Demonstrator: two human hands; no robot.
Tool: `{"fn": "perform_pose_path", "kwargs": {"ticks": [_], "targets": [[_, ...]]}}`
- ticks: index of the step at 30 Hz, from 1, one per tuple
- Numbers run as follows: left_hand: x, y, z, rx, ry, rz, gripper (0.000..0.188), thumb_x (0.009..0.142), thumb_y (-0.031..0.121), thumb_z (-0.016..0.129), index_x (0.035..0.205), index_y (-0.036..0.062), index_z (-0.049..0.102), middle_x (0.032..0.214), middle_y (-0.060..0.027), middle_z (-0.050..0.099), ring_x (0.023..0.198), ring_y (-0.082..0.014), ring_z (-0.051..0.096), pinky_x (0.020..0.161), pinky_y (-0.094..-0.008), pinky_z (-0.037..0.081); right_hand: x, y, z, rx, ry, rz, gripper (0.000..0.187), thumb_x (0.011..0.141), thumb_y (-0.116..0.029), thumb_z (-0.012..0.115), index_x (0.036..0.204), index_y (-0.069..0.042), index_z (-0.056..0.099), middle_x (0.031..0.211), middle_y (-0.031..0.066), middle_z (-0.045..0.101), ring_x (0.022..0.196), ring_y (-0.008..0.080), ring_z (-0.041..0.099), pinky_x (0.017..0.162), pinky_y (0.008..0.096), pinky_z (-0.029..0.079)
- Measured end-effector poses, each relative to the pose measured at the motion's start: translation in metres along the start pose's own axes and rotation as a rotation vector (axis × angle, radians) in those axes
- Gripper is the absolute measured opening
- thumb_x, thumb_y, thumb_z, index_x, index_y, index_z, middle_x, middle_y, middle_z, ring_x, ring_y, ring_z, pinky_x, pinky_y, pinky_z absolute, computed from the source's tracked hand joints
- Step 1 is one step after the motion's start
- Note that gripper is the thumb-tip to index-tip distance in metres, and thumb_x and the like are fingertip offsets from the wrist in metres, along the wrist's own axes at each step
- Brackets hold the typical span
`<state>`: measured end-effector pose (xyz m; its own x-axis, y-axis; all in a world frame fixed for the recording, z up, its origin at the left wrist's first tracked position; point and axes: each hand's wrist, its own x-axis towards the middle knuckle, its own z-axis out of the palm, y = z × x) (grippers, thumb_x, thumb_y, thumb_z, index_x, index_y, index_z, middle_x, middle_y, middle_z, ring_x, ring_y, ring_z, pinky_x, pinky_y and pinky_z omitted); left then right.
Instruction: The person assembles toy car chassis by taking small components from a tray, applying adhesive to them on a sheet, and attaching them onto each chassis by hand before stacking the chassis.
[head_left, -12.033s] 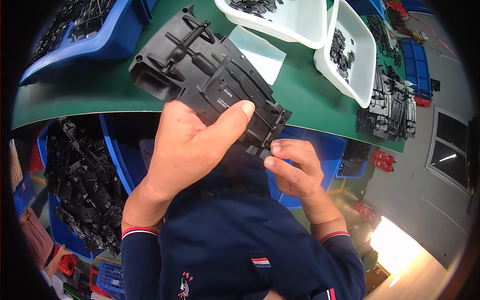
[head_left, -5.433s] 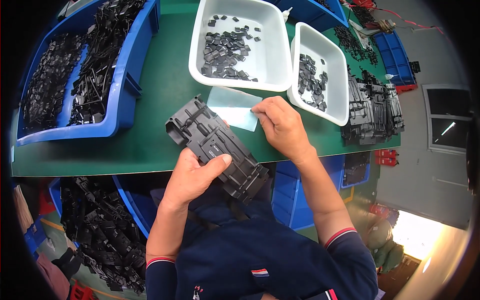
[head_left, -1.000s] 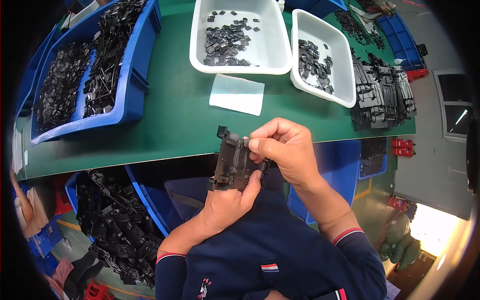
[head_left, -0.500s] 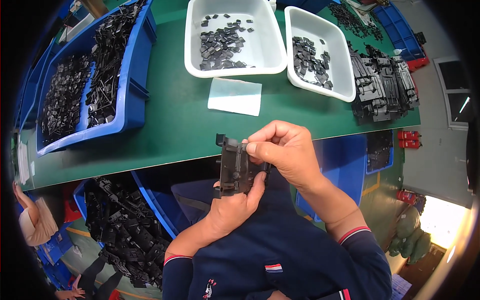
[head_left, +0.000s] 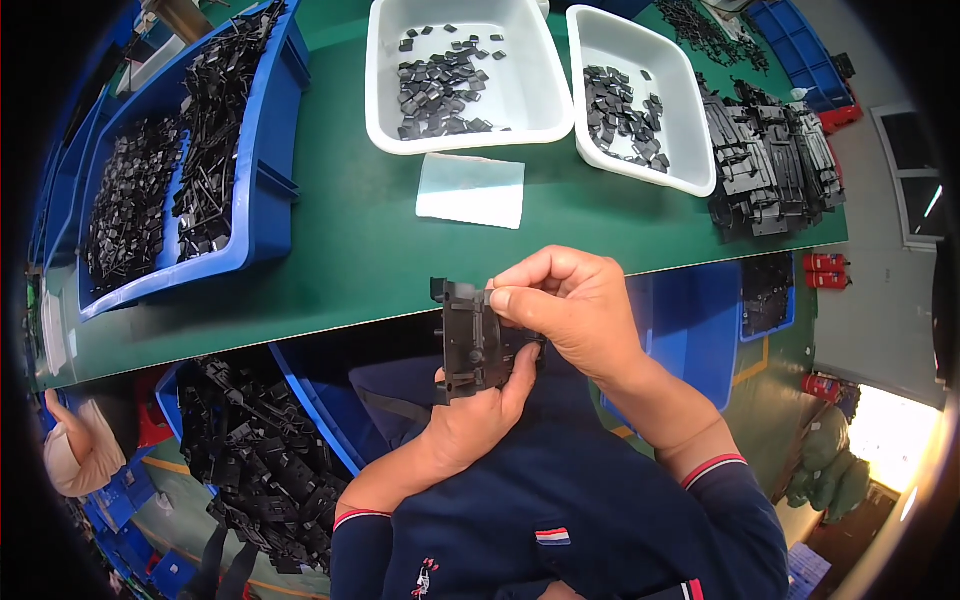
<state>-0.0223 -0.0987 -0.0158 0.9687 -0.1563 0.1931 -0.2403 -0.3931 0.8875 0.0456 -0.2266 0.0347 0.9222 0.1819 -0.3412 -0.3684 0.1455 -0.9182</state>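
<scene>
Both hands are still clamping the black plastic part (head_left: 470, 340): left hand (head_left: 480, 410) gripping underneath, right hand (head_left: 570, 310) now pinching its top edge, slightly higher.

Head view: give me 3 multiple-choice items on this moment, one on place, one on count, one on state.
1. Where does the pale sheet lie?
A. On the green table, in front of the white trays
B. Inside the blue bin
C. On the person's lap

2. How many white trays stand on the table?
A. One
B. Two
C. Four

3. How is the black plastic part held?
A. Flat on the table, untouched
B. In the right hand alone
C. In both hands, off the table

Key:
1 A: the sheet sits on bare green surface just short of the left white tray.
2 B: that tray and the right white tray stand side by side.
3 C: the left hand grips it from below, and the right hand pinches its top edge.
</scene>
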Motion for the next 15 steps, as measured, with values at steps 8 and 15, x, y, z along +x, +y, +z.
{"fn": "perform_pose_path", "kwargs": {"ticks": [8,15], "targets": [[0.0001,0.0007,0.0,-0.063,-0.006,-0.012,0.031,0.084,0.005,0.067,0.113,-0.0003,0.058,0.102,-0.0121,0.063,0.092,-0.0278,0.062,0.08,-0.036,0.048,-0.0003,0.0019,0.0016,-0.028,-0.005,-0.018,0.011,0.08,-0.005,0.07,0.085,0.005,0.066,0.078,0.0066,0.067,0.069,0.0068,0.061,0.063,0.0223,0.051],[0.0003,-0.0016,-0.0001,0.003,0.005,0.016,0.029,0.084,0.004,0.067,0.112,-0.0005,0.059,0.102,-0.0114,0.063,0.091,-0.0262,0.063,0.079,-0.0348,0.049,0.002,0.0016,-0.0001,-0.043,-0.029,-0.007,0.011,0.081,-0.005,0.068,0.086,0.005,0.066,0.078,0.0063,0.067,0.069,0.0067,0.061,0.063,0.022,0.051]]}}
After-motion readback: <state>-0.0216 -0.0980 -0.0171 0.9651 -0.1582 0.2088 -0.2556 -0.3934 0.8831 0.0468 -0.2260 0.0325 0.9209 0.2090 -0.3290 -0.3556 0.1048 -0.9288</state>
